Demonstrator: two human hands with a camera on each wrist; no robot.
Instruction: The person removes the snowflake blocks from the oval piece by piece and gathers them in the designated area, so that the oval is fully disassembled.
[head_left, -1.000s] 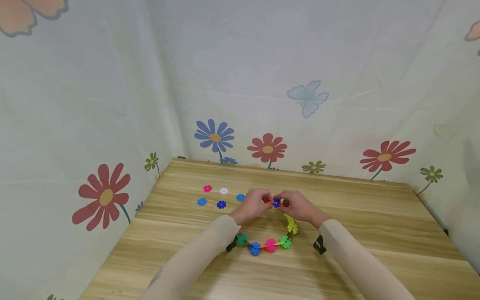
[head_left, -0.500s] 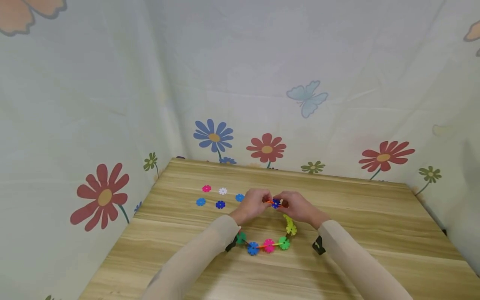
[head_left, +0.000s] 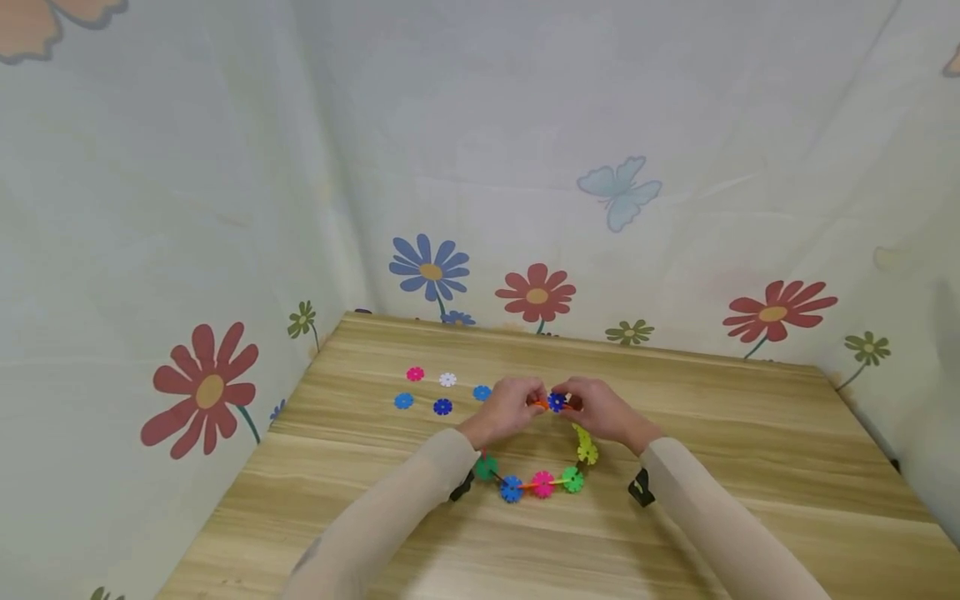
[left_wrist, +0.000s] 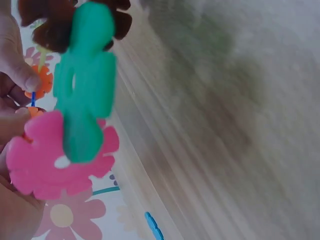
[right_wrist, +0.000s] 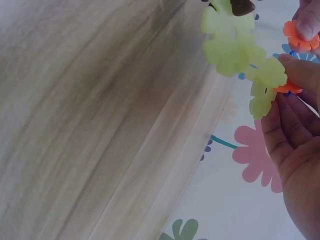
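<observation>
Chain [head_left: 543, 484] shifting slightly up and right in head view since half a second ago; left hand [head_left: 504, 410] and right hand [head_left: 603, 412] barely moving.
Left is pinching an orange disc [right_wrist: 289, 30]; right is pinching another, with a dark blue disc [head_left: 557, 402] sitting between. Chain is looping from both hands toward the person, its thin plastic discs looking smooth, round, notched into petals, meeting crosswise; yellow discs [right_wrist: 230, 42] are showing translucent. Loose discs [head_left: 442, 407] are lying flat on the wood-grain table [head_left: 555, 550], left of the left hand. Creased, flower-printed cloth [head_left: 480, 125] is hanging behind.
</observation>
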